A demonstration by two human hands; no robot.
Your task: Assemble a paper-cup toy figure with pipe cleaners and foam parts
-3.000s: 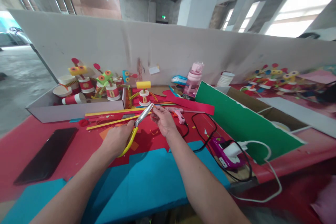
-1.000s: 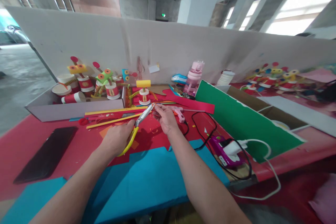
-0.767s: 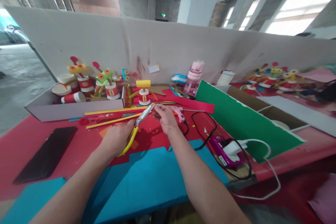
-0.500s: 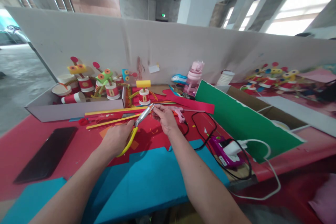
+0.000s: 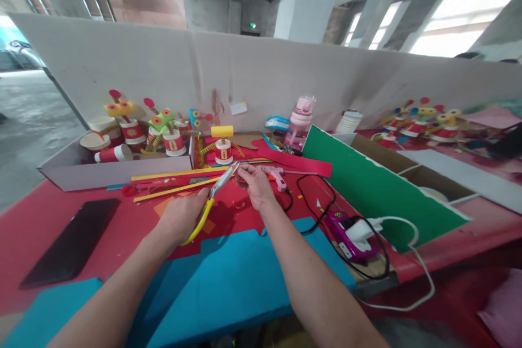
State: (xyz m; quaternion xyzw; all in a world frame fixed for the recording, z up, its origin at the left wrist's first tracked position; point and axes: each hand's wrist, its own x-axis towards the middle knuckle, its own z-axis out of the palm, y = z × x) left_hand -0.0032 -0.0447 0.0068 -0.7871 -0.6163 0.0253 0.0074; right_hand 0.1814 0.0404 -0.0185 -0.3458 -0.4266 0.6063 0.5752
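Note:
My left hand [image 5: 185,216] is wrapped round the yellow handles of a pair of scissors [image 5: 221,184], whose blades point up and to the right. At the blade tips, my right hand [image 5: 255,182] is closed in a pinch; whatever small piece lies between its fingers is too small to name. Just beyond the blades stands a paper-cup figure [image 5: 223,151] with a yellow roll on top and springy folded arms. Left of the scissors lie yellow paper strips [image 5: 175,194]. A pink glue gun [image 5: 278,178] rests right behind my right hand.
A box [image 5: 118,175] of paper-cup figures stands at the left, behind a black phone [image 5: 71,242]. Blue sheets [image 5: 220,288] cover the front edge. At the right are a purple power strip [image 5: 353,236] with cables, a green-sided box [image 5: 379,190] and a pink bottle [image 5: 300,119].
Both hands and the scissors stay in nearly the same place. The scissor blades look slightly wider apart near my right fingertips; the view has shifted a little.

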